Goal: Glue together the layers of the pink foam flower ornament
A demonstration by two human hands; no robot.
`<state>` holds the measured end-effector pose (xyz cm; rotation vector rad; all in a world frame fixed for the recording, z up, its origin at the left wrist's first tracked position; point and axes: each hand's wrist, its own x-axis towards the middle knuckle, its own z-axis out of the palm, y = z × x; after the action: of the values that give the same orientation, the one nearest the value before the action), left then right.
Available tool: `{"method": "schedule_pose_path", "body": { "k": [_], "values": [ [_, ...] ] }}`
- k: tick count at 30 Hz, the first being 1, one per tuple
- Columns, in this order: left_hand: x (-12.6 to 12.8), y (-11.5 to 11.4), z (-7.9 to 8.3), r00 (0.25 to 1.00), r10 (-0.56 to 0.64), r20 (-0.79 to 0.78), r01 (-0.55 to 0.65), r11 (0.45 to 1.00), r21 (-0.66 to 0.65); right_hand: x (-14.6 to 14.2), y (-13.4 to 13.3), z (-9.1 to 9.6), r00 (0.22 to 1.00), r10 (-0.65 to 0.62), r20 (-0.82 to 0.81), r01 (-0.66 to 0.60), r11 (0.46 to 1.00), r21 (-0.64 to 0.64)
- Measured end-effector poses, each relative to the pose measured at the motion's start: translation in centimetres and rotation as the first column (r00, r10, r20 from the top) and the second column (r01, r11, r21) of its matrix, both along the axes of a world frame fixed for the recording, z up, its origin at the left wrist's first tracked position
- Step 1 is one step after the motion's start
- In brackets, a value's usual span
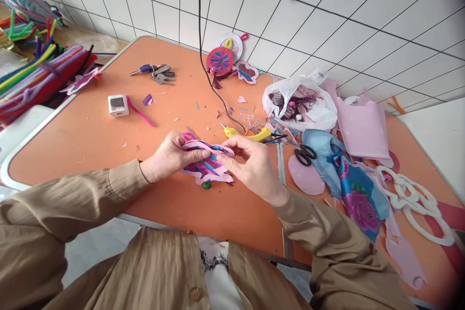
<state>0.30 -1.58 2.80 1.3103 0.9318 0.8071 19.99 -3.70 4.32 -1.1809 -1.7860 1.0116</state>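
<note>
Between my hands is a pink-edged fabric cutout [207, 169] with a blue and magenta pattern, its upper part folded or doubled over. My left hand [170, 156] pinches its left side, thumb on top. At the right side my right hand [250, 162] grips the edge between thumb and fingers. A green bead [207, 185] shows at the cutout's lower edge, and a bright pink bit [188, 136] sticks out above my left fingers. Just beyond my right hand lies a yellow glue gun [259, 134] with a black cord.
Black-handled scissors [305, 154], a pink oval [306, 174], patterned fabric [359, 203] and white foam rings [417, 198] lie right. Behind them is a plastic bag [300, 101] of tassels. Keys [156, 71], a white charger [118, 105] and finished ornaments [220, 60] lie farther back. Pipe cleaners [43, 72] fill the left.
</note>
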Motion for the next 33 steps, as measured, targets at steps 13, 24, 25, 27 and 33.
{"method": "schedule_pose_path", "body": {
  "k": [13, 24, 25, 27, 33],
  "values": [
    [0.10, -0.17, 0.20, 1.000, -0.015, 0.019, 0.015, 1.000, -0.024, -0.61, -0.05, 0.23, 0.990, -0.034, -0.136, 0.021, 0.995, -0.093],
    [0.02, -0.20, -0.11, 0.996, -0.045, 0.073, 0.047, 0.999, -0.019, -0.40, 0.04, -0.01, 0.967, -0.093, -0.237, 0.036, 0.971, -0.238],
    [-0.01, -0.17, -0.10, 0.995, -0.050, 0.081, 0.051, 0.999, -0.017, -0.35, 0.08, -0.12, 0.965, -0.097, -0.244, 0.037, 0.970, -0.238],
    [-0.11, -0.12, 0.03, 0.993, -0.061, 0.100, 0.064, 0.998, -0.028, -0.27, 0.15, -0.28, 0.962, -0.094, -0.257, 0.033, 0.972, -0.231],
    [-0.40, -0.29, 0.64, 0.996, 0.003, 0.094, 0.003, 0.998, -0.058, -0.21, 0.17, -0.22, 0.967, -0.037, -0.251, -0.013, 0.981, -0.194]
  ]
}}
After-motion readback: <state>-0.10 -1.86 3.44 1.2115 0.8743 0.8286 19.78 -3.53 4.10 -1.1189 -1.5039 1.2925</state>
